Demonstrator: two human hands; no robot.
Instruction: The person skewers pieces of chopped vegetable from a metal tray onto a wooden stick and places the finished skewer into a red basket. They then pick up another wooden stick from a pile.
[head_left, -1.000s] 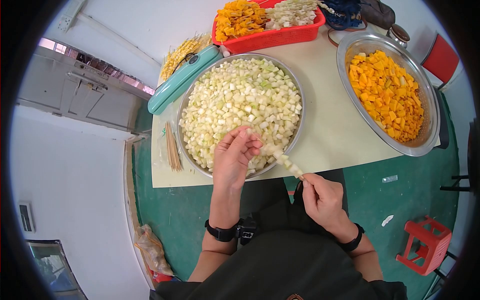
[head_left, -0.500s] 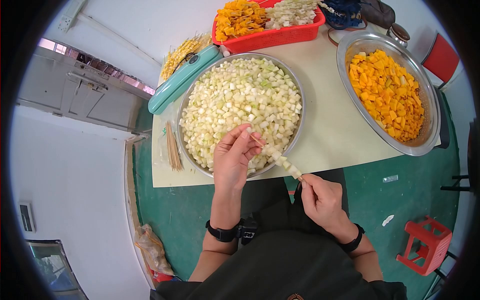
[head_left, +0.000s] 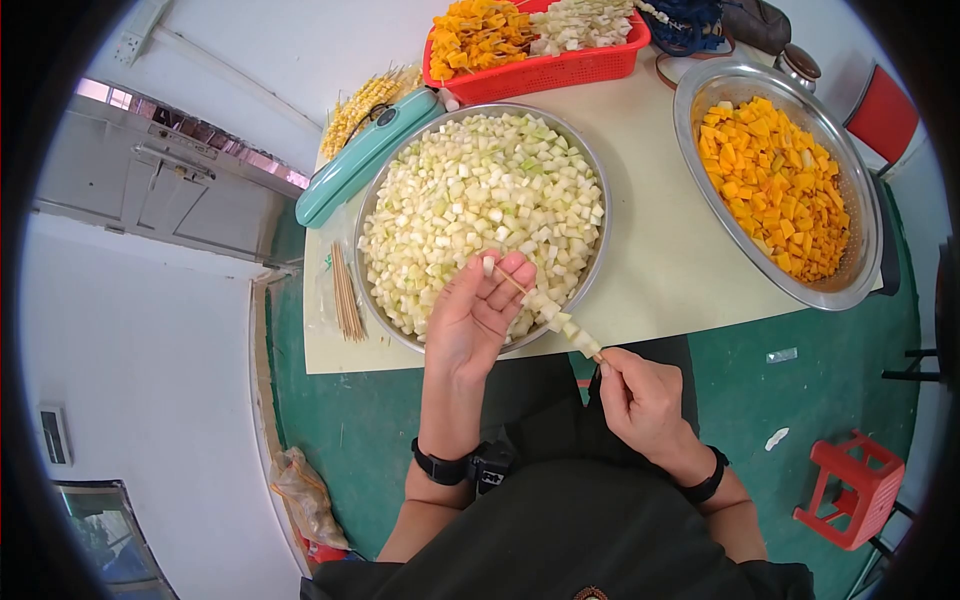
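My right hand (head_left: 645,400) pinches the lower end of a thin wooden skewer (head_left: 512,282) in front of the table edge. Several pale green-white cubes (head_left: 562,322) are threaded along it. My left hand (head_left: 475,315) is turned palm up over the near rim of a large metal bowl (head_left: 606,232). A single pale cube (head_left: 488,266) sits at its thumb and index finger, close to the skewer's upper tip; the other fingers are loosely curled. Loose pale cubes (head_left: 470,190) fill the bowl.
Bare skewers (head_left: 346,295) lie left of the bowl beside a teal appliance (head_left: 365,160). Behind stands a red basket (head_left: 540,76) of filled skewers. A metal colander (head_left: 690,130) of orange cubes (head_left: 775,190) is at right. A red stool (head_left: 850,490) stands on the floor.
My left hand has turned its palm upward and its fingers have loosened and spread, showing the cube at the thumb. My right hand and the skewer have hardly moved.
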